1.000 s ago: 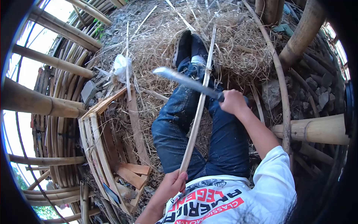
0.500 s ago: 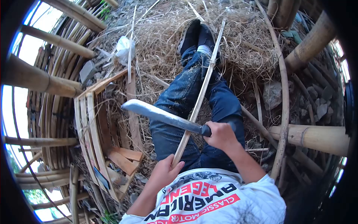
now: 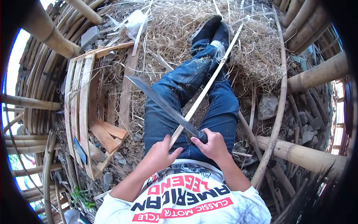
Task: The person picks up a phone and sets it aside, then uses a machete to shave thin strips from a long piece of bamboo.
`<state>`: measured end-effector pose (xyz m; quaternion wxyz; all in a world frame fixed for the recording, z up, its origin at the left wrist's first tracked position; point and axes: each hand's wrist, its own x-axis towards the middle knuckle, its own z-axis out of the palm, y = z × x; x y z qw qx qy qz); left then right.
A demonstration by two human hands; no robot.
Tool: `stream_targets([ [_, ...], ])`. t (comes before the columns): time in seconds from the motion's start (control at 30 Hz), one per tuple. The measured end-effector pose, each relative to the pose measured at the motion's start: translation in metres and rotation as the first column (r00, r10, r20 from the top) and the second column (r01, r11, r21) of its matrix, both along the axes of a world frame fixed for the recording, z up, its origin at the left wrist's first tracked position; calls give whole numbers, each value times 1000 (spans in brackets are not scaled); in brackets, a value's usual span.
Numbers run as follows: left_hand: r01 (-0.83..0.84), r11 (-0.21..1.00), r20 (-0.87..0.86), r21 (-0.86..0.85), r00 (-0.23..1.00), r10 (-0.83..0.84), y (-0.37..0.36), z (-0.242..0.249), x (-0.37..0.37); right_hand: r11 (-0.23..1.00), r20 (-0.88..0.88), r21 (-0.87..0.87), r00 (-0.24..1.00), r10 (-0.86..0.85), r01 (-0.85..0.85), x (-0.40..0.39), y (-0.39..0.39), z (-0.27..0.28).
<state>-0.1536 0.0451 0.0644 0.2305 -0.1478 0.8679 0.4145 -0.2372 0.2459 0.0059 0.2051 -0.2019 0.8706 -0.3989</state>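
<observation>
Person is sitting on the ground, legs in jeans (image 3: 175,100) stretching out over a straw pile (image 3: 175,33), shoes (image 3: 212,30) crossing at the far end.

Left hand (image 3: 161,154) is closing around the near end of a bamboo strip (image 3: 209,84), fingers wrapping it, thumb pressing on top. Strip is running diagonally from that hand up across the lap and past the shoes, far tip lying on the straw.

Right hand (image 3: 213,143) is gripping the handle of a machete (image 3: 164,106), fist closing tight on it. Blade is pointing up-left, away from the body, crossing the strip just above both hands. Cannot tell whether the edge is touching the strip at the crossing. Hands are sitting close together, just beside each other above the shirt (image 3: 186,198).

Left of the legs, a slatted wooden frame (image 3: 80,112) is lying on the ground with short wood offcuts (image 3: 106,134) inside it. Thick bamboo poles (image 3: 302,155) are lying to the right, more poles stacking along the left edge. A thin bent cane (image 3: 281,97) is curving down the right side. Stones (image 3: 266,106) are lying near the right knee.
</observation>
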Motion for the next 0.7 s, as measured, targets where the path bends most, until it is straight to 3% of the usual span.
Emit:
stream_targets([
  [0.07, -40, 998, -10, 40, 999, 40, -4, -9, 5, 1000, 15, -24, 1000, 12, -12, -1, -3, 4],
  [0.13, -41, 976, 29, 214, 999, 36, -7, -13, 6, 999, 33, -50, 999, 18, -16, 0, -5, 9],
  [0.17, -50, 973, 182, 226, 983, 8, -7, -10, 4, 998, 19, -62, 1000, 20, -19, 2, -6, 10],
  [0.2, -55, 973, 188, 226, 982, 12, -4, -16, 7, 997, 6, -75, 1000, 22, -21, 4, -7, 11],
  [0.27, -63, 908, -1, 414, 998, 69, 2, -31, 14, 993, -11, -95, 998, 63, -63, 11, -12, 17],
  [0.3, -18, 945, 168, 326, 985, -39, 1, -15, 2, 989, -35, -112, 995, 98, -101, 15, -14, 18],
  [0.33, -18, 944, 173, 329, 984, -42, 2, -17, 4, 989, -30, -109, 995, 96, -98, 17, -15, 18],
  [0.43, -122, 843, 224, 524, 975, 2, 3, -32, 11, 984, -86, -45, 982, 168, -172, 22, -19, 18],
  [0.7, -332, 639, 361, 694, 928, 90, 8, -35, 20, 983, -34, -10, 983, 182, -183, 24, -19, 15],
])
